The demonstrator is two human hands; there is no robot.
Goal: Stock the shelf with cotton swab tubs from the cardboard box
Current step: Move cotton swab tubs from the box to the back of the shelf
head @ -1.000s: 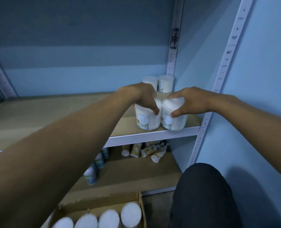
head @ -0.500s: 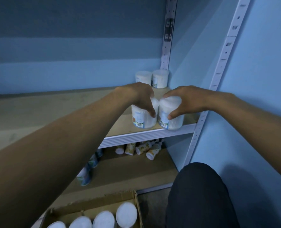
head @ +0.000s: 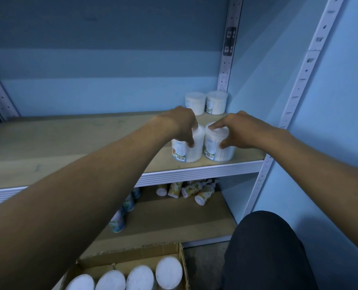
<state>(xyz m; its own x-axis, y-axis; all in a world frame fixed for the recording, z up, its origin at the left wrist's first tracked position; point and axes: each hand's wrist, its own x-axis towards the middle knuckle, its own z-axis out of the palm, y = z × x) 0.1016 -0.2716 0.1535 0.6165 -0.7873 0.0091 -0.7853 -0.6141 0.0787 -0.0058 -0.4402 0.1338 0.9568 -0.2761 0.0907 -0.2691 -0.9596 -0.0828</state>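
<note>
Two white cotton swab tubs stand side by side near the front right of the wooden shelf (head: 69, 143). My left hand (head: 181, 125) grips the left tub (head: 195, 150) from above, thumb on its front. My right hand (head: 235, 130) holds the right tub (head: 212, 148), fingertips on the lid and thumb on the side. Two more tubs (head: 195, 103) (head: 217, 102) sit at the back right corner of the shelf. The open cardboard box (head: 132, 256) lies below at the bottom edge, with several white-lidded tubs (head: 168, 273) in a row.
White slotted uprights (head: 299, 84) frame the shelf on the right against a blue wall. The lower shelf (head: 174, 220) holds small bottles, some lying down (head: 203, 196) and some upright (head: 117, 221). My dark-clothed knee (head: 266, 248) is at the bottom right.
Both tubs have slid a little back from the shelf's front edge under my hands. My right fingers have spread somewhat over the lid. The view has shifted slightly.
</note>
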